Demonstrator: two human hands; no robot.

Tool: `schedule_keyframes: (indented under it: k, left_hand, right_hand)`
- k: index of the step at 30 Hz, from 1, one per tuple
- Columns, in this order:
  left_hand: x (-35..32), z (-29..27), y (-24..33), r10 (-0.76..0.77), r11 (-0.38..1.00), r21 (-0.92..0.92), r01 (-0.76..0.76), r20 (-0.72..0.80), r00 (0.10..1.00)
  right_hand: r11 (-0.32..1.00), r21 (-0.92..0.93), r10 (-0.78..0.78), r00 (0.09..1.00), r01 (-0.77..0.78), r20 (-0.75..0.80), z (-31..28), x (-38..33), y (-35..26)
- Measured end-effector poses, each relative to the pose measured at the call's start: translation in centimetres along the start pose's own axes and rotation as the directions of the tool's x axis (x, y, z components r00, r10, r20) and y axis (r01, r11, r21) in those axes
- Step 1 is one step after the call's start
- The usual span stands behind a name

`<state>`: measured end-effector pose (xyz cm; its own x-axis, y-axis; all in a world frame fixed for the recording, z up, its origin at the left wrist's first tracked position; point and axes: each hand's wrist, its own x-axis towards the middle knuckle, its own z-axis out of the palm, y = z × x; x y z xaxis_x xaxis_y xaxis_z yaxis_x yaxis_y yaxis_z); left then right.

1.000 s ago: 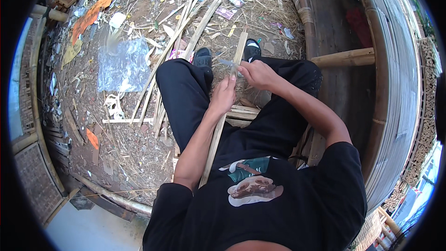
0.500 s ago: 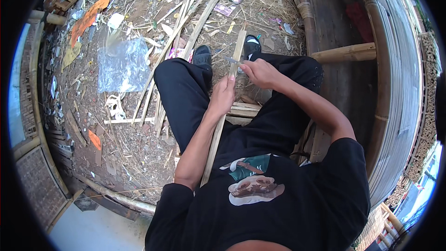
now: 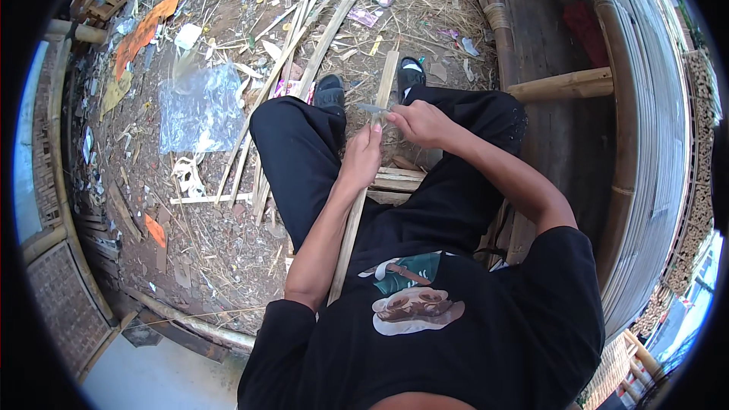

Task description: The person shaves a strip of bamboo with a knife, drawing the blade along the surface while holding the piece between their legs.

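- Dirt ground (image 3: 228, 243) is seen all around, pretty much buried in straw, bamboo scraps and bits of litter; a curved bamboo wall (image 3: 653, 144) runs down the right side.
- A long bamboo strip (image 3: 357, 212) is laid along the lap, running from near the chest out past the black shoes (image 3: 330, 93).
- The strip is gripped by the left hand (image 3: 363, 158), fingers curled shut around it about midway up.
- A small knife (image 3: 373, 108) is held in the closed right hand (image 3: 420, 123), with the blade set against the strip just above the left fingertips.
- A few cut bamboo pieces (image 3: 399, 182) are tucked across under the legs, right beneath the strip.
- More loose bamboo slats (image 3: 296, 45) are spread on the ground to the left of the knee.
- A crumpled clear plastic sheet (image 3: 199, 110) and orange scraps (image 3: 140, 30) are lying farther left, well apart from both hands.
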<state>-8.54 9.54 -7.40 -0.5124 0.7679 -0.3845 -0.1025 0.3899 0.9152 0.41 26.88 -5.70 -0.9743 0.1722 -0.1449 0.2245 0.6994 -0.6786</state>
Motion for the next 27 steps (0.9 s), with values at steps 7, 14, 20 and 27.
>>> schedule_keyframes:
  k: [7, 14, 20, 27]
  left_hand:
    - [-0.8, -0.2, 1.8, -0.163, 0.894, -0.385, 0.229, 0.196, 0.967]
    - [-0.8, -0.4, 1.9, -0.151, 0.880, -0.407, 0.245, 0.249, 0.957]
    - [-1.0, -0.8, 2.5, -0.149, 0.835, -0.466, 0.291, 0.318, 0.936]
    - [-0.6, -0.7, 2.6, -0.131, 0.813, -0.514, 0.271, 0.292, 0.947]
  right_hand:
    - [0.997, 0.069, 0.030, 0.991, -0.022, -0.130, -0.3, 0.3, 0.7]
    - [0.990, 0.109, 0.102, 0.980, -0.084, -0.171, -0.4, 1.5, 0.5]
    - [0.987, 0.108, 0.140, 0.960, -0.116, -0.242, -0.2, 1.9, 1.2]
    - [0.995, 0.056, 0.093, 0.965, -0.082, -0.245, -1.2, 2.0, 1.3]
